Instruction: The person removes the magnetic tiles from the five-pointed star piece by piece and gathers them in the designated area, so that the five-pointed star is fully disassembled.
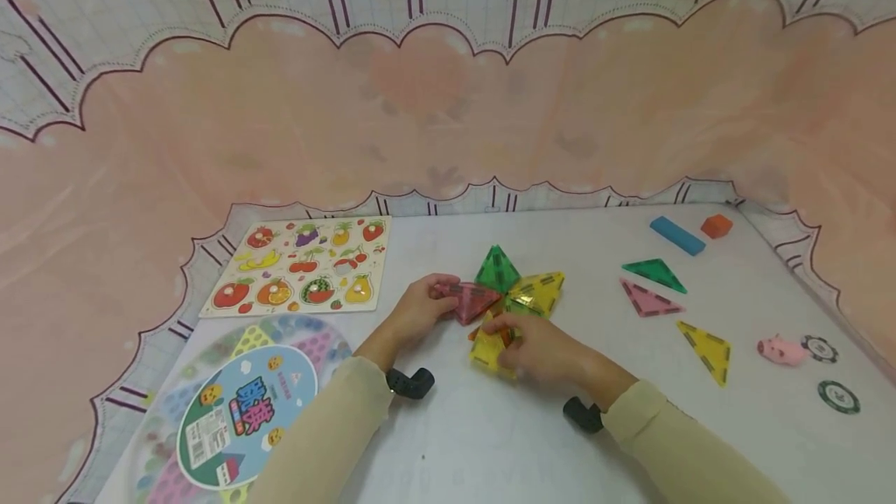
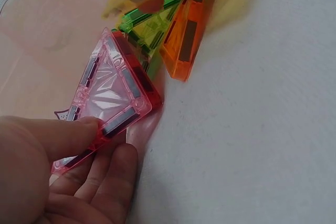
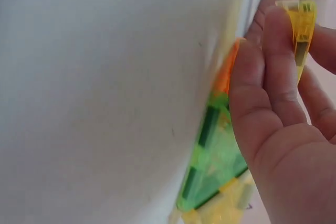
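Note:
My left hand (image 1: 420, 309) pinches a pink-red triangular magnetic tile (image 2: 107, 90) by one corner, thumb on its face and fingers beneath. A second red edge shows behind that tile. In my right hand (image 1: 549, 348), a yellow triangular magnetic tile (image 1: 490, 354) is pinched between thumb and fingers, in front of the cluster. An orange tile (image 2: 184, 40) stands tilted beside the red one, partly hidden by my right hand in the head view. Behind lie a green tile (image 1: 496, 269) and another yellow tile (image 1: 546, 291). A light green tile (image 3: 218, 156) shows below my right hand.
Loose green (image 1: 656, 274), pink (image 1: 647, 299) and yellow triangles (image 1: 708, 350) lie right. Beyond are a blue bar (image 1: 677, 236), an orange block (image 1: 716, 225), a pig figure (image 1: 778, 350) and round chips (image 1: 838, 397). Left are a fruit puzzle board (image 1: 290, 267) and a round game package (image 1: 245, 414).

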A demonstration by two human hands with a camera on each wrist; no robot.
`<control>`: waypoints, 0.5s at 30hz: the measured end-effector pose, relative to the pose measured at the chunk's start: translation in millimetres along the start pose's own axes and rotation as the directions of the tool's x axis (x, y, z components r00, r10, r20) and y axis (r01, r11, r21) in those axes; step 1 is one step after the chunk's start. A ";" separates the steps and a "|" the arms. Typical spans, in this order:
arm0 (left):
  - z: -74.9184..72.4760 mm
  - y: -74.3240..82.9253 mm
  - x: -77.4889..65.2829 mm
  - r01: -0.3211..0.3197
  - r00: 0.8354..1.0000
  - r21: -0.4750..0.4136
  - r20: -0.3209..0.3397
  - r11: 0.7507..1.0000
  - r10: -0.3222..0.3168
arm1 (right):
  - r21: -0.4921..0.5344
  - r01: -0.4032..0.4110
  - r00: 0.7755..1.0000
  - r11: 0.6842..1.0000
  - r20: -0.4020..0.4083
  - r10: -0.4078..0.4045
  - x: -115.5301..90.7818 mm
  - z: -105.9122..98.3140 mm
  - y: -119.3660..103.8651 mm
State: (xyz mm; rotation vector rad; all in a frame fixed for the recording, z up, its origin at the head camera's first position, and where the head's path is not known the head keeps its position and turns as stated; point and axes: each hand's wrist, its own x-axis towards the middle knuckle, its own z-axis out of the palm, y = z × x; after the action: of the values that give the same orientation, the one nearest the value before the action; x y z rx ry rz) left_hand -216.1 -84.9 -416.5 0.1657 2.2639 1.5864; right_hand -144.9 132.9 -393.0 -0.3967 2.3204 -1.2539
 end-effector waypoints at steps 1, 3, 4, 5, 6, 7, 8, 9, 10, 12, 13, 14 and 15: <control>0.0 0.3 0.5 0.003 1.000 0.000 -0.001 1.000 -0.003 | 0.025 0.000 1.000 1.000 -0.006 0.001 -2.1 -1.9 -0.3; 0.0 0.8 1.0 -0.001 1.000 0.006 0.001 1.000 0.001 | 0.045 0.013 1.000 0.999 -0.018 -0.012 -6.0 -6.8 0.1; 0.0 1.1 1.0 -0.005 1.000 0.006 0.005 1.000 0.005 | 0.046 0.018 1.000 0.999 -0.024 -0.017 -8.1 -9.6 1.0; -0.2 1.3 1.1 -0.008 1.000 0.002 0.012 1.000 0.008 | 0.049 0.026 0.999 0.998 -0.030 -0.024 -10.0 -12.6 2.5; -0.3 4.0 -0.7 -0.007 1.000 0.001 0.018 1.000 0.007 | 0.051 0.019 0.999 0.999 -0.033 -0.017 -12.0 -15.6 4.2; -0.4 7.4 -3.3 -0.009 1.000 -0.001 0.021 1.000 0.009 | 0.052 0.004 0.999 0.999 -0.040 -0.002 -14.1 -18.5 5.5; -0.5 7.1 -3.5 -0.012 1.000 -0.003 0.024 1.000 0.012 | 0.048 0.001 0.999 0.999 -0.042 0.001 -16.3 -21.9 7.6; -0.6 6.8 -3.5 -0.016 1.000 -0.009 0.023 1.000 0.016 | 0.038 -0.005 0.999 0.999 -0.049 0.007 -18.9 -25.1 10.2; -0.8 6.0 -3.5 -0.018 1.000 -0.017 0.022 1.000 0.019 | 0.024 -0.005 0.998 1.000 -0.057 0.006 -21.5 -28.2 12.8; -1.1 3.9 -3.6 -0.022 1.000 -0.026 0.012 0.999 0.022 | 0.000 -0.010 0.997 1.000 -0.082 0.010 -27.6 -34.5 18.2; -1.2 0.2 -2.1 -0.025 1.000 -0.035 0.004 0.999 0.025 | -0.016 -0.007 0.995 1.000 -0.097 0.006 -31.3 -38.0 22.0; -0.8 -3.4 1.0 -0.024 1.000 -0.043 -0.002 0.999 0.024 | -0.031 -0.010 0.993 0.999 -0.116 0.006 -35.6 -42.4 26.4; -0.4 -3.4 1.6 -0.024 1.000 -0.050 -0.005 0.998 0.024 | -0.041 -0.022 0.990 0.999 -0.139 0.016 -40.4 -46.7 31.0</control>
State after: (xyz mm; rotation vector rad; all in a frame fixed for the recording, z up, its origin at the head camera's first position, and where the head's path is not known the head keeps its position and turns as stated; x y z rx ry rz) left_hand -217.4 -86.0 -419.9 0.1774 2.2308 1.6558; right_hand -136.3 201.1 -386.3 -0.3092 2.4648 -1.2614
